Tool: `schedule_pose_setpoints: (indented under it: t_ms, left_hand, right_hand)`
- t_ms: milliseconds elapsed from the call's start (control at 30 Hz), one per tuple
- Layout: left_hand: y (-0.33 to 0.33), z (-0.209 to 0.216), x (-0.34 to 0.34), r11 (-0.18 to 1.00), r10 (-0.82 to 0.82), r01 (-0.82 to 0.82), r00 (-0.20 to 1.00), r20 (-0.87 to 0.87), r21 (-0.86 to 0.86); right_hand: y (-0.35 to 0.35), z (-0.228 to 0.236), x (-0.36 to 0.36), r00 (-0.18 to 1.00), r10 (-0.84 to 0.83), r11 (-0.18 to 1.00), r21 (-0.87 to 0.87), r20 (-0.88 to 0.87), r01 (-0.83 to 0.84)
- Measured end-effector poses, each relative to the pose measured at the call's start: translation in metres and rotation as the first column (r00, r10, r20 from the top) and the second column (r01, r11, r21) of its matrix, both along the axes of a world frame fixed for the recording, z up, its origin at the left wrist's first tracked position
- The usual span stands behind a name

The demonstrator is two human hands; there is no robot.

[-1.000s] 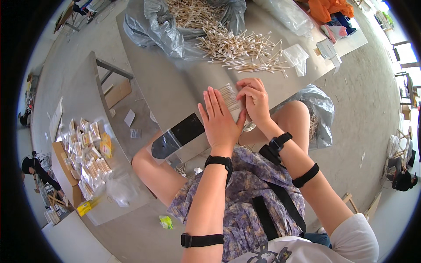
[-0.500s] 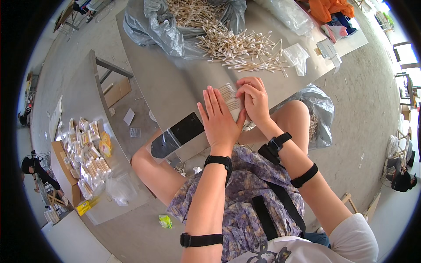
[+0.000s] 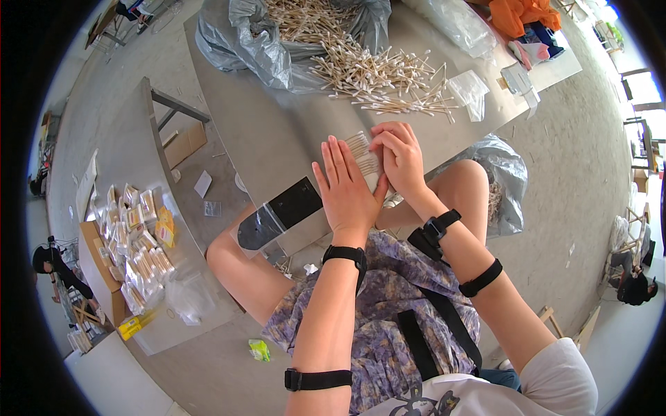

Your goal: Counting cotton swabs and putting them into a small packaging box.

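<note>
A row of cotton swabs [image 3: 361, 151] lies on the metal table between my hands, partly covered by them. My left hand [image 3: 347, 187] rests flat against its near left side, fingers stretched and close together. At its right edge, my right hand [image 3: 402, 158] has its fingers curled in a pinch; what lies between the fingertips is hidden. To the left of my left hand, a flat black plate [image 3: 295, 204] sits at the table edge, with a clear plastic bag [image 3: 260, 230] over its outer end. Beyond my hands is a loose heap of cotton swabs [image 3: 388, 76].
A grey plastic sack [image 3: 243, 48] spills swabs at the far side. A small clear bag [image 3: 470, 93] lies right of the heap. Packed swab bags [image 3: 142, 243] and a cardboard box [image 3: 104, 270] fill the left table. Another grey sack [image 3: 510, 180] stands beside my right knee.
My right hand has shifted very slightly left along the edge of the swab row. My left hand stays in place.
</note>
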State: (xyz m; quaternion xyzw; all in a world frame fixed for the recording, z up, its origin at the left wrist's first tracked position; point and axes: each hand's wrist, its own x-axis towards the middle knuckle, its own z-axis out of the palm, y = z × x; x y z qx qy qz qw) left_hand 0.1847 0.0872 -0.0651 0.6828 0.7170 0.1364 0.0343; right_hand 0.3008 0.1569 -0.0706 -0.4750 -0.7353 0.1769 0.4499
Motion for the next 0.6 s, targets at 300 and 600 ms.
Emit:
schedule_pose_setpoints:
  t_ms: [300, 600]
  left_hand:
    - [-0.0004, -0.0013, -0.0001, 1.000, 0.002, -0.002, 1.000, -0.001, 0.006]
    - [-0.0002, 0.0000, -0.0001, 1.000, 0.002, -0.002, 1.000, 0.005, 0.026]
  right_hand:
    - [-0.0011, 0.0003, 0.0009, 0.998, 0.032, 0.999, -0.006, 0.052, -0.032]
    - [-0.0008, 0.0025, -0.0018, 1.000, -0.022, 0.999, -0.032, 0.002, 0.022]
